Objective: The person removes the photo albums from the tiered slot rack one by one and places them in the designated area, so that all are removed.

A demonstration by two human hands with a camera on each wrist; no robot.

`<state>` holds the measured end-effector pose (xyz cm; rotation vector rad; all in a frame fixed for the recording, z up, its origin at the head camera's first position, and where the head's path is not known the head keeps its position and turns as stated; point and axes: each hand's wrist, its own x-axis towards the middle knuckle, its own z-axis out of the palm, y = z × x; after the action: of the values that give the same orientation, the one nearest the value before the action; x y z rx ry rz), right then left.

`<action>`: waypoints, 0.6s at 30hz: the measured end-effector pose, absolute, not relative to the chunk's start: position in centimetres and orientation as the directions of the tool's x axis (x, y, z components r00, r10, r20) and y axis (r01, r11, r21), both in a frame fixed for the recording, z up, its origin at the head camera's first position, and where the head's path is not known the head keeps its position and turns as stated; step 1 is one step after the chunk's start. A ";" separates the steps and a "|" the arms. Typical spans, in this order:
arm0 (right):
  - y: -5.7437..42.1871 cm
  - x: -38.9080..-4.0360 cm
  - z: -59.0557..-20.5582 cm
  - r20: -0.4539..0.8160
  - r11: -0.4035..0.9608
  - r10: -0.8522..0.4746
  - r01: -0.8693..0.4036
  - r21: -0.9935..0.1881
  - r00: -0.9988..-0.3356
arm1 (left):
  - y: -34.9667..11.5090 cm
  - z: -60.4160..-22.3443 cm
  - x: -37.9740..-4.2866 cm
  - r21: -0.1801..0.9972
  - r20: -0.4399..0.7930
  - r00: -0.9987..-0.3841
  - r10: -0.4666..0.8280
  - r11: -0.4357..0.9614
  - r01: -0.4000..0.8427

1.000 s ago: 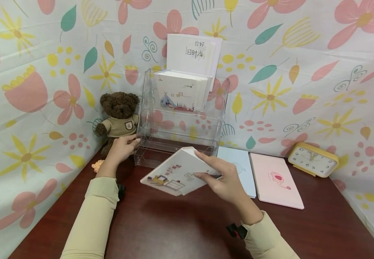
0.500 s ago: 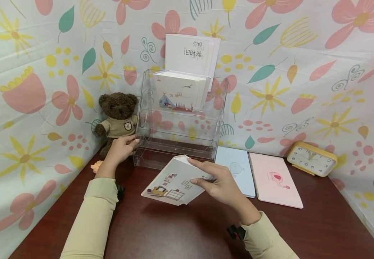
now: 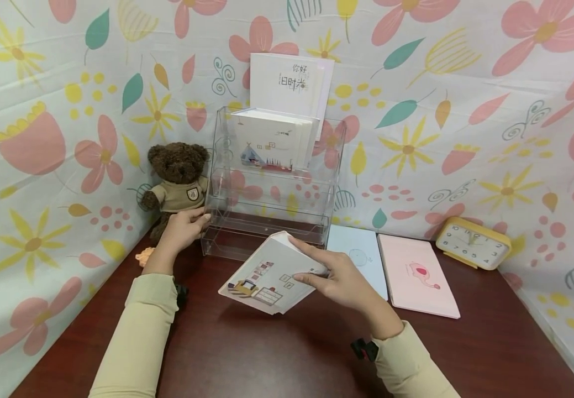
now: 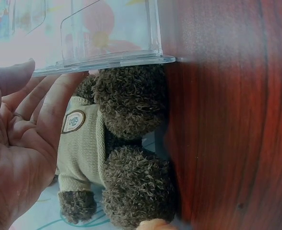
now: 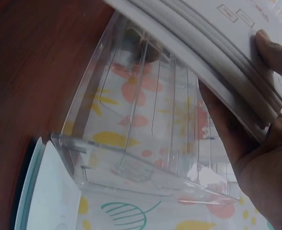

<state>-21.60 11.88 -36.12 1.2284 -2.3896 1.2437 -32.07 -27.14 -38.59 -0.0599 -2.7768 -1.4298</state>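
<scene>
My left hand (image 3: 185, 229) grips the left edge of a clear plastic tiered rack (image 3: 267, 251), thumb on one side of the edge and fingers on the other in the left wrist view. Between the right hand's thumb and fingers (image 3: 343, 276) are white hardcover notebooks (image 3: 272, 279) with a printed room scene, tilted in the air before the rack's lowest tier. Their stacked edges (image 5: 198, 48) show in the right wrist view; how many there are I cannot tell. Higher in the rack stand other white notebooks (image 3: 272, 141), and behind them taller white ones (image 3: 279, 83).
A brown teddy bear (image 3: 179, 166) sits against the rack's left side, near a small orange item (image 3: 145, 256). Right of the rack lie a light blue notebook (image 3: 366, 260) and a pink notebook (image 3: 418, 276), then a yellow alarm clock (image 3: 473, 243). Patterned cloth walls surround the dark table (image 3: 247, 354).
The right hand has lowered the notebooks slightly toward me, then lifted them a little. The left hand stays on the rack. The head view has shifted slightly.
</scene>
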 end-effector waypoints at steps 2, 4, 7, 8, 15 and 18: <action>12.1 -21.7 -36.1 0.465 0.308 -0.596 -0.721 -0.621 -0.655 | -27.2 -38.6 -32.1 0.811 0.038 -0.999 0.029 0.583 0.048; 12.3 -21.8 -36.0 0.445 0.310 -0.601 -0.707 -0.636 -0.664 | -27.3 -38.7 -32.1 0.809 0.044 -0.999 0.030 0.586 0.053; 12.4 -21.7 -35.9 0.444 0.306 -0.611 -0.713 -0.631 -0.656 | -27.3 -38.7 -32.1 0.804 0.051 -0.998 0.027 0.592 0.057; 12.4 -21.7 -35.8 0.452 0.301 -0.614 -0.722 -0.624 -0.647 | -27.3 -38.7 -32.1 0.803 0.053 -0.998 0.026 0.594 0.058; 11.5 -20.2 -34.3 0.507 0.178 -0.656 -0.767 -0.617 -0.560 | -27.2 -38.6 -32.0 0.797 0.055 -0.998 0.029 0.601 0.061; 11.3 -20.3 -34.7 0.502 0.103 -0.687 -0.754 -0.648 -0.525 | -27.1 -38.5 -31.9 0.796 0.055 -0.998 0.027 0.602 0.060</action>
<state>-20.25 11.26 -34.72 1.4924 -2.2774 1.4158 -31.94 -27.13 -38.48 -0.0759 -2.7779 -1.3829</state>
